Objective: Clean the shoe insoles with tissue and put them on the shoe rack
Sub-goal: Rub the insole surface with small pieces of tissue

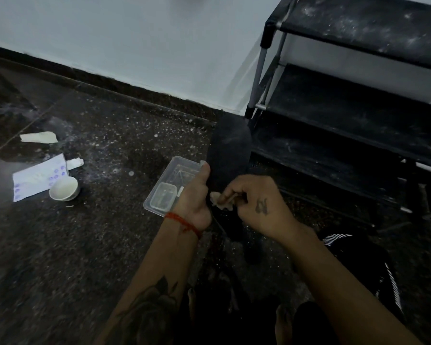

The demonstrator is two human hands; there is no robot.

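A black shoe insole [228, 148] stands almost upright in front of me, its rounded end up near the wall's foot. My left hand [193, 195] grips its left edge, thumb on the front. My right hand [254, 204] pinches a crumpled, dirty tissue [220, 200] and presses it against the insole's lower part. The black shoe rack [353, 115] with dusty shelves stands to the right, close behind the insole.
A clear plastic container [171, 185] with a smaller box inside lies on the dark speckled floor just left of my left hand. Farther left are a white bowl [64, 189], a tissue pack [39, 178] and used tissue scraps [39, 137]. My legs are at the bottom.
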